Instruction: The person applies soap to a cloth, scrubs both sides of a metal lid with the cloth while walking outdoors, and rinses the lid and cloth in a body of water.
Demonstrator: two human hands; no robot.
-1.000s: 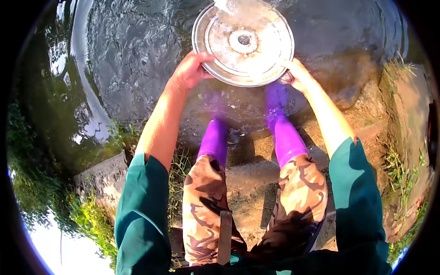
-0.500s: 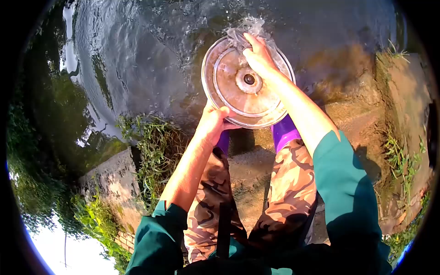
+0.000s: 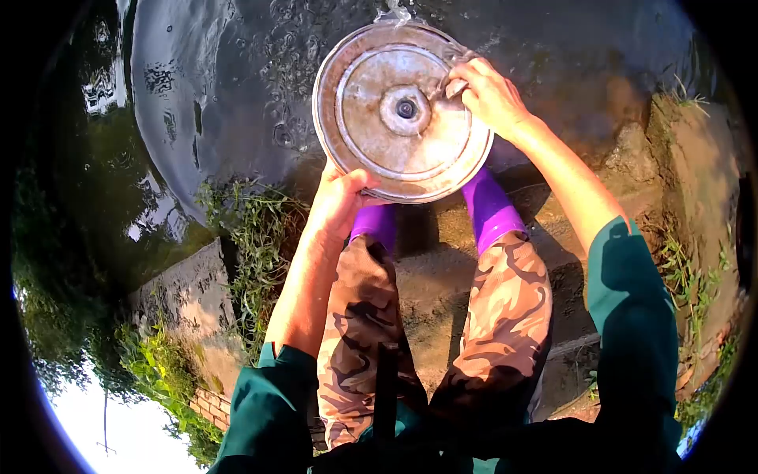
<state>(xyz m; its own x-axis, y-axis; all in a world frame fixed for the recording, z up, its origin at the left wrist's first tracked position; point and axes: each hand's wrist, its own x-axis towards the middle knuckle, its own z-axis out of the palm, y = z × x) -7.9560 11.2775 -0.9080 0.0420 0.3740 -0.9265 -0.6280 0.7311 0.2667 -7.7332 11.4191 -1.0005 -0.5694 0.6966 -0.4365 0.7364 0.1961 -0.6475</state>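
Observation:
A round metal lid (image 3: pixel 395 150), wet and stained brown with a dark round fitting at its centre, is held tilted over the water. My left hand (image 3: pixel 343 192) grips its lower left rim, thumb on top and fingers behind. At the upper right of the lid, my right hand (image 3: pixel 491 95) has its fingers closed and pressed on the surface. Something small and greyish shows at those fingertips, too unclear to name. Water splashes (image 3: pixel 395 13) off the lid's far rim.
Rippling water (image 3: pixel 229 103) lies ahead. Purple boots (image 3: pixel 489 209) stand on wet stone steps (image 3: pixel 426 284). Grassy weeds (image 3: pixel 257 253) and a concrete slab (image 3: pixel 185 288) are on the left, and a concrete wall (image 3: pixel 703 174) edges the right.
The lid has moved left and a little nearer the top of the view. My right hand has slid from its upper part toward its right side. The splash near the hand has shrunk.

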